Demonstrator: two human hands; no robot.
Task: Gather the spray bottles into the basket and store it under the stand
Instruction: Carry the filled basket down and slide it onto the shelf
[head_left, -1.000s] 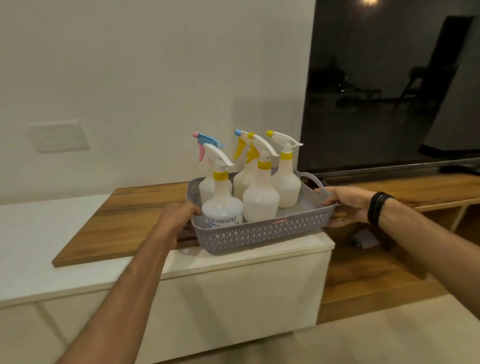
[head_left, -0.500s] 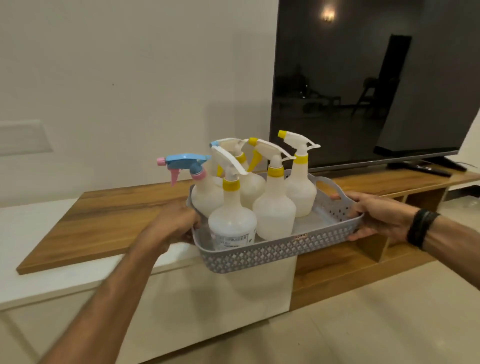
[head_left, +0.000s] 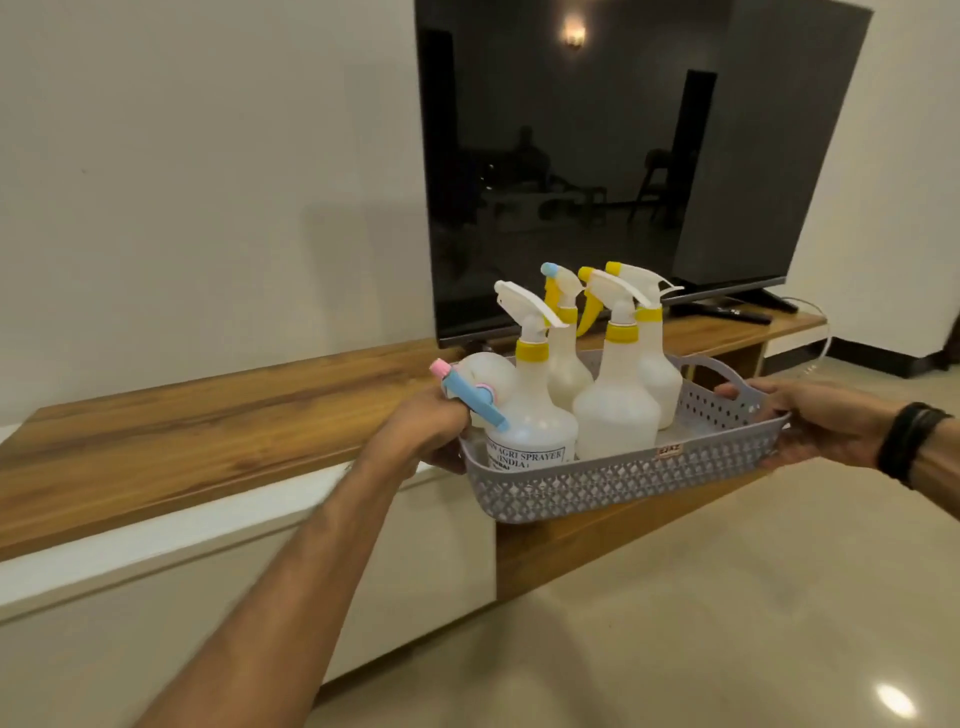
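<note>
A grey perforated basket (head_left: 613, 480) hangs in the air in front of the wooden stand (head_left: 218, 415). My left hand (head_left: 426, 434) grips its left end and my right hand (head_left: 810, 426) grips its right handle. Several white spray bottles stand in it with yellow collars (head_left: 615, 395). One bottle with a blue and pink trigger (head_left: 470, 392) has tipped over to the left, its head resting against my left hand.
A large dark TV (head_left: 623, 161) stands on the stand's wooden top. A white cabinet front (head_left: 260, 561) lies below the top on the left. Beige tiled floor (head_left: 727, 597) spreads to the right and below the basket.
The basket has come off the stand's top and travelled right and toward me. The blue-trigger bottle has fallen over to the left.
</note>
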